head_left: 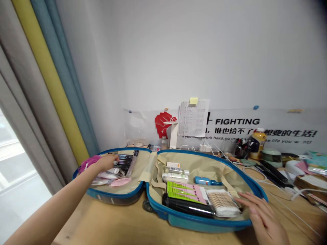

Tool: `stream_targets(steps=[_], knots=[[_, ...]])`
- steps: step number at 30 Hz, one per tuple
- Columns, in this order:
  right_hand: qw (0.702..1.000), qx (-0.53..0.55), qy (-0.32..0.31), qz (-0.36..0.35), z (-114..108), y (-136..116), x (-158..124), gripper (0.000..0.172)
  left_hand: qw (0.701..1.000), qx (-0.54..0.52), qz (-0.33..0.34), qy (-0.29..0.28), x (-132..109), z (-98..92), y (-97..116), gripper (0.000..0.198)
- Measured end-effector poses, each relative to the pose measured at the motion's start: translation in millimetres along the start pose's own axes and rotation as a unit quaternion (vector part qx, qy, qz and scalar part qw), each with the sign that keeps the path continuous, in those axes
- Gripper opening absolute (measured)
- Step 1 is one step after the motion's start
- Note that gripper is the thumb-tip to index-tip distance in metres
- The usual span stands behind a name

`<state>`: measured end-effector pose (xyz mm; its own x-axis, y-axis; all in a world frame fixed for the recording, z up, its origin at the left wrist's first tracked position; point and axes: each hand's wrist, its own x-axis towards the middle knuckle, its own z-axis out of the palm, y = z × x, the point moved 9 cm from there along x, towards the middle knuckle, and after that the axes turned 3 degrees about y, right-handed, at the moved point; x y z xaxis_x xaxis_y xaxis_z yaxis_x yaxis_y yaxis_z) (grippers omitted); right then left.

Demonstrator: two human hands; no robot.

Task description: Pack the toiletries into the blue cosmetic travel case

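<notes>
An open suitcase with a blue rim [204, 153] and beige lining lies flat on the table. My left hand [108, 162] reaches into its left half with the fingers curled down; what they hold, if anything, is mostly hidden, though a small white end shows beneath them. Around it lie a dark clear-fronted pouch [127, 164], white tubes [109, 175], a pink item [122, 181] and purple fabric [88, 163]. Over the right half's near right corner, my right hand [265, 216] is open, fingers stretched beside a pack of cotton swabs [222, 203].
The right half also holds a blue bottle [207, 181], green-and-pink packets [186, 192], a black cylinder [189, 207] and small bottles [175, 177]. Behind stand a white lamp [174, 135] and a yellow-labelled bottle [257, 143]. White cables [283, 202] and clutter lie right.
</notes>
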<state>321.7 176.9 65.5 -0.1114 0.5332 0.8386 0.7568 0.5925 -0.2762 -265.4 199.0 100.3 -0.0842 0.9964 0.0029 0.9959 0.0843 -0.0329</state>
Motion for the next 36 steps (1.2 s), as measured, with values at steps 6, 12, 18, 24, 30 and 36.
stream_targets(steps=[6,12,18,24,30,36], knots=[[0.999,0.001,0.021,-0.042,-6,-10,3,0.035,0.994,0.086,-0.024,-0.068,-21,35.9,-37,0.027],[0.999,-0.003,0.009,-0.043,-7,-12,4,0.037,0.993,0.089,-0.023,-0.074,-23,31.4,-32,0.028],[1.000,0.001,0.000,-0.024,-5,-10,3,0.041,0.999,0.030,0.014,0.016,-24,-19.8,-9,0.032],[0.999,-0.002,0.010,-0.045,-7,-14,6,0.037,0.985,-0.046,0.141,0.087,-5,-64.6,109,0.038],[0.999,0.000,0.024,-0.047,-10,-17,5,0.038,0.961,-0.062,0.269,0.027,19,-33.7,242,0.028],[0.999,-0.005,0.015,-0.031,-6,-12,3,0.041,0.959,-0.020,0.280,-0.043,39,10.7,276,0.028]])
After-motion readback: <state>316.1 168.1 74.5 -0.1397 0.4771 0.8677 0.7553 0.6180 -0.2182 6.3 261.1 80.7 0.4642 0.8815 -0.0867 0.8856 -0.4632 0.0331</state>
